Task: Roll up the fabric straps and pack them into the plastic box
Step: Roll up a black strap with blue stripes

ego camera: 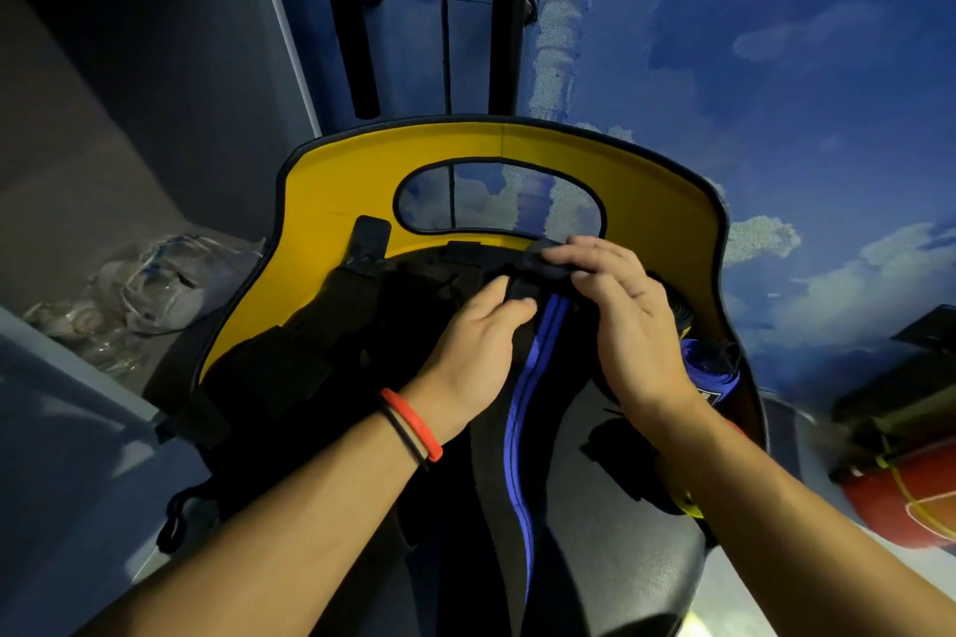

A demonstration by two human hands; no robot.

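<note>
Black strap (544,261) at the yellow board's (331,202) inner rim: left hand (473,344) fingers curl onto it, right hand (628,321) pinches its folded end, hiding most of it. Blue strap (522,409) runs between the wrists. Crumpled plastic bags (150,290) far left, red cylinder (895,507) far right.

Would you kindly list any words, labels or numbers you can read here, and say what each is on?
Small black patch with pale marks beside the rolled blue fabric strap: too blurred to read.
No other writing shows in this view.
</note>
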